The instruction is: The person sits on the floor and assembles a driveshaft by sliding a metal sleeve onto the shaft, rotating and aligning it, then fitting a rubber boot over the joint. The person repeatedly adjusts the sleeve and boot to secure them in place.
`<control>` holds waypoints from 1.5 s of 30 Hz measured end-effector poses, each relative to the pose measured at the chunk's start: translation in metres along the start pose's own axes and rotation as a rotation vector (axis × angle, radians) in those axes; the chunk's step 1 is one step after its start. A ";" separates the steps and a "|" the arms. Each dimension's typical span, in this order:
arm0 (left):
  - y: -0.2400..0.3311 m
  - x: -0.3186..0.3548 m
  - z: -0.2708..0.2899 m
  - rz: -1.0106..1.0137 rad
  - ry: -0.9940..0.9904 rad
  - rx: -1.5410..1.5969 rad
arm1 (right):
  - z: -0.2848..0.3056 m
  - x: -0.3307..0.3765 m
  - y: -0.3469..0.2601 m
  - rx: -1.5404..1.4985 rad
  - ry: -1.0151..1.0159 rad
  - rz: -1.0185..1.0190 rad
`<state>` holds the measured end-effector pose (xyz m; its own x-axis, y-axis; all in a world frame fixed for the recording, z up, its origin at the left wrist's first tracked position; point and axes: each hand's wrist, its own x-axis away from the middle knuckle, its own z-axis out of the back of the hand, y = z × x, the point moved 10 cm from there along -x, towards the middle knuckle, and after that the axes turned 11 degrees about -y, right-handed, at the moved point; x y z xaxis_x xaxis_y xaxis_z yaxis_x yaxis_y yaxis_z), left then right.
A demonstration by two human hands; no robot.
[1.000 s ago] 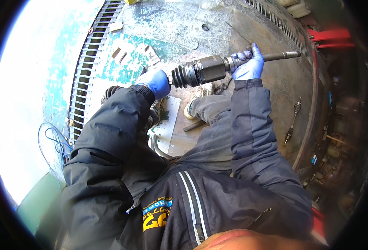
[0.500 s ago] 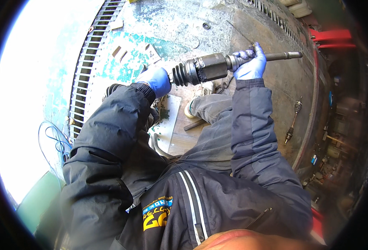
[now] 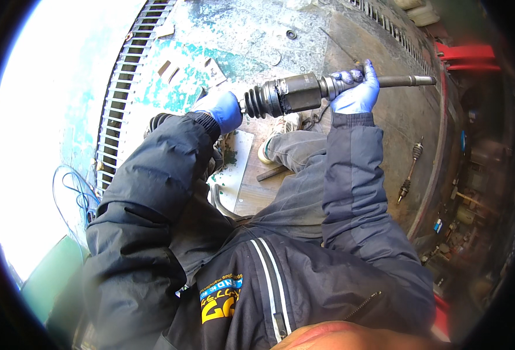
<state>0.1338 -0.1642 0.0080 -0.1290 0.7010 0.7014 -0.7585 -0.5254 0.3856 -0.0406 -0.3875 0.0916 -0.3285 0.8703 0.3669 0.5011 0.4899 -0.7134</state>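
A dark metal drive shaft (image 3: 302,93) with a ribbed black rubber boot (image 3: 255,102) is held up crosswise in front of me. My right hand (image 3: 355,93), in a blue glove, wraps the narrower neck just right of the thick joint housing, palm up. Beyond it the slim shaft end points right and slightly upward. Around the bar left of the boot, my left hand (image 3: 220,109) is closed, also gloved in blue; its fingers are partly hidden. Another black ribbed boot (image 3: 157,123) shows left of my left wrist.
A second drive shaft (image 3: 411,170) lies on the floor at right. Slotted drain grating (image 3: 119,96) runs along the left, near a blue cable (image 3: 77,195). A small ring (image 3: 291,34) and cardboard pieces (image 3: 168,71) lie ahead. Red metal legs (image 3: 467,56) stand far right.
The drive shaft has shifted a little to the right, with both hands still gripping it. Its right end sits slightly lower.
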 end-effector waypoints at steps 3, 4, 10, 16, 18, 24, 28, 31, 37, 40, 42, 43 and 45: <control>-0.006 0.005 0.001 0.042 0.009 0.061 | -0.003 0.007 -0.003 0.027 -0.009 0.042; -0.007 0.007 0.001 0.060 0.015 0.091 | -0.004 0.010 -0.003 0.028 -0.015 0.048; -0.003 0.017 0.006 0.040 0.061 0.071 | -0.009 0.019 -0.001 0.049 -0.013 0.076; -0.014 0.009 -0.003 0.103 0.014 0.116 | -0.013 0.025 -0.003 0.042 0.025 0.080; -0.012 0.006 -0.009 0.077 -0.030 0.132 | -0.016 0.030 -0.006 0.045 0.003 0.088; -0.002 0.003 -0.008 -0.003 0.090 0.189 | -0.036 0.044 -0.029 0.018 -0.065 0.136; 0.023 -0.007 0.000 -0.156 0.293 0.228 | -0.063 0.067 -0.064 0.049 -0.178 0.230; 0.050 -0.001 -0.008 -0.319 0.275 0.434 | -0.080 0.103 -0.086 0.086 -0.270 0.320; 0.091 0.033 -0.017 -0.400 0.445 0.506 | -0.118 0.152 -0.110 0.320 -0.399 0.480; 0.097 0.015 -0.033 -0.509 0.544 0.493 | -0.130 0.168 -0.100 0.403 -0.462 0.529; 0.092 -0.001 -0.054 -0.560 0.584 0.520 | -0.132 0.177 -0.083 0.430 -0.508 0.526; 0.086 -0.008 -0.068 -0.553 0.577 0.548 | -0.132 0.180 -0.070 0.436 -0.550 0.473; 0.072 -0.019 -0.097 -0.473 0.543 0.532 | -0.121 0.188 -0.047 0.467 -0.555 0.443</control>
<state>0.0202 -0.1687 -0.0359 -0.2645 0.9618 0.0703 -0.4300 -0.1829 0.8841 -0.0292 -0.2403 0.2663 -0.5862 0.7663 -0.2629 0.3340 -0.0671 -0.9402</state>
